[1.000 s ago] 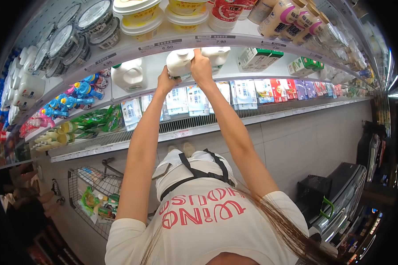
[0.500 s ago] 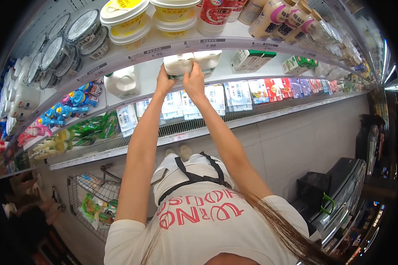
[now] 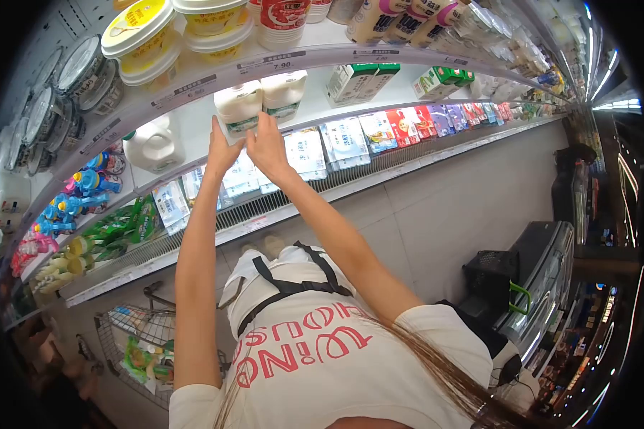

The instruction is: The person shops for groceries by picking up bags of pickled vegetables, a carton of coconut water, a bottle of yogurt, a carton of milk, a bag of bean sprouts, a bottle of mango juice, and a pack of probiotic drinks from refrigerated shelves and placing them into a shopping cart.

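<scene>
A white milk jug point(image 3: 239, 102) stands on the middle shelf with a green-edged label towards me. My left hand point(image 3: 224, 149) grips its lower left side, fingers straight along it. My right hand point(image 3: 267, 145) holds the lower right side, fingertips near the gap to the neighbouring jug. That second white milk jug point(image 3: 286, 91) is close beside the first. Further left on the same shelf sits another white jug point(image 3: 154, 144) with a moulded handle. Below my hands lie blue-and-white packs point(image 3: 306, 151) in a row.
Above, the upper shelf edge point(image 3: 272, 66) carries price tags, with yellow-and-white tubs point(image 3: 139, 32) on it. Green-and-white cartons point(image 3: 358, 82) stand to the right. A wire shopping cart point(image 3: 139, 325) with goods is at lower left. A dark basket point(image 3: 492, 272) is behind on the right.
The view has turned, so the shelves sit further left in it. Both hands now sit lower on the milk jug, and more of its front label shows.
</scene>
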{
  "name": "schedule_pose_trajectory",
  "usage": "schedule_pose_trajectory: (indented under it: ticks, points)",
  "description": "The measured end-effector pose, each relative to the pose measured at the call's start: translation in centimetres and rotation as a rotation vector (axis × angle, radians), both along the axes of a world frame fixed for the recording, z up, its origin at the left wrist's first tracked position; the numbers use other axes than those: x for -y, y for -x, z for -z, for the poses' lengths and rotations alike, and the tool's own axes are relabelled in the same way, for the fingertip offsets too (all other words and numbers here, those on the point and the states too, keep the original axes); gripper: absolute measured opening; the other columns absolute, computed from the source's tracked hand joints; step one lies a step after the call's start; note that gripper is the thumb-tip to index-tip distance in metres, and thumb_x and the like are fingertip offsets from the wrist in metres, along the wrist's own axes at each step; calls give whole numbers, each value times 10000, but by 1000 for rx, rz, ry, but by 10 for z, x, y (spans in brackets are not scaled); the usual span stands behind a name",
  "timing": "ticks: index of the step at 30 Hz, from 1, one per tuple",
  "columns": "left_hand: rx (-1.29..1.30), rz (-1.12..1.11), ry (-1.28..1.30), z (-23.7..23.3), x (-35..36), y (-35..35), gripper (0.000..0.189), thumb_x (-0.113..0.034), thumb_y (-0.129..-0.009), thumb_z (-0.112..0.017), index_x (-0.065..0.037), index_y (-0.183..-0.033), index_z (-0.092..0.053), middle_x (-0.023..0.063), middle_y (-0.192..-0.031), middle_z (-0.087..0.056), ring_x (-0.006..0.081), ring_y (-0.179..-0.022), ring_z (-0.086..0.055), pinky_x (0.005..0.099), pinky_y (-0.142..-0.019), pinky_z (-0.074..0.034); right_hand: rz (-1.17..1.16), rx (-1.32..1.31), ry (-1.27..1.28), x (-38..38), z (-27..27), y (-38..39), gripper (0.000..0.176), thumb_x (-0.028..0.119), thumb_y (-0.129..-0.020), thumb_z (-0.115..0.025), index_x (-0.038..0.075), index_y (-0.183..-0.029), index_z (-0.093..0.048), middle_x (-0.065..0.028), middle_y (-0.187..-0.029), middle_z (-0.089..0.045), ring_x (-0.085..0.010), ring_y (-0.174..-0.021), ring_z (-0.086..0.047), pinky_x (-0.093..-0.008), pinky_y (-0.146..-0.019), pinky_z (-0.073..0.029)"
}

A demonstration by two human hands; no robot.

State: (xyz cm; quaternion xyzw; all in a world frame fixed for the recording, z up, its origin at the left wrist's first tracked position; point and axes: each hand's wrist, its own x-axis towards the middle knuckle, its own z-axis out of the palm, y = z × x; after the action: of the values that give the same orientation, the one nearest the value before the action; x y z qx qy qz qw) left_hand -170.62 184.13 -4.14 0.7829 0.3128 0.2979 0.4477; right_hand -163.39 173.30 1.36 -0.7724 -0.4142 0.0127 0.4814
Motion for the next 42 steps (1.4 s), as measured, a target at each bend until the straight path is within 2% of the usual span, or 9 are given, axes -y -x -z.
schedule_pose_trajectory:
  ticks: [1,5,13,22,30,34,38,41,42]
  points:
    - [-76,-122,-203,19,12,18,704,-156,-771,-707,34,-1345,-346,246,-1249,-508,345,-1089,-564,377,-881,-489,-55,43,2,15,6,10,308,59,-824,-539,-63,-1104,-501,-266,-1035,-546,-436,-931,-554,-472,-802,-451]
    - [-108,-30,369,-8,113,148,387,-116,-842,-647,7,-1200,-565,186,-1114,-620,242,-1061,-610,316,-766,-524,-478,-89,284,76,53,85,151,87,-828,-552,-26,-912,-607,-201,-821,-614,-388,-792,-607,-475,-710,-474]
    - [-523,-886,210,-28,195,321,259,-147,-805,-657,-12,-1016,-594,176,-927,-598,366,-888,-601,455,-760,-492,-1046,-136,591,41,42,196,143,93,-873,-567,-19,-916,-646,-177,-679,-619,-219,-578,-610,-333,-565,-455]
    - [-528,-1778,645,35,188,592,395,-223,-767,-666,36,-1062,-615,244,-1037,-638,389,-986,-608,454,-847,-479,-1771,-113,410,-5,54,442,108,63,-846,-555,-30,-869,-605,-229,-771,-612,-405,-751,-603,-433,-640,-470]
    - [-589,-1739,1015,212,269,741,458,-176,-686,-699,30,-1082,-597,274,-1105,-607,373,-1037,-602,417,-872,-494,-2092,169,475,24,153,625,90,25,-793,-566,-21,-870,-573,-217,-841,-597,-411,-786,-585,-457,-707,-480]
    - [-433,-1733,1188,237,273,746,392,-133,-607,-755,44,-940,-647,250,-1057,-633,370,-1021,-609,392,-867,-498,-2155,611,365,38,203,694,202,32,-727,-611,9,-927,-588,-174,-926,-602,-370,-907,-584,-437,-776,-484]
    - [-405,-1687,1036,248,272,751,683,-117,-544,-797,-18,-1163,-526,252,-940,-649,386,-957,-622,393,-837,-503,-2212,910,346,34,255,740,307,62,-666,-653,46,-968,-598,-142,-961,-623,-314,-956,-600,-434,-794,-490]
    - [-387,-1726,1007,259,278,754,725,-173,-512,-844,4,-1129,-505,218,-993,-642,376,-985,-614,413,-845,-496,-2263,951,474,36,264,767,320,57,-662,-653,45,-976,-592,-152,-956,-641,-316,-937,-626,-434,-785,-503]
    - [-343,-1808,887,233,275,743,546,-69,-623,-748,-51,-1105,-492,247,-968,-637,393,-971,-618,431,-808,-506,-2258,945,581,38,273,772,352,54,-671,-650,56,-1017,-585,-164,-964,-653,-328,-928,-639,-433,-788,-511]
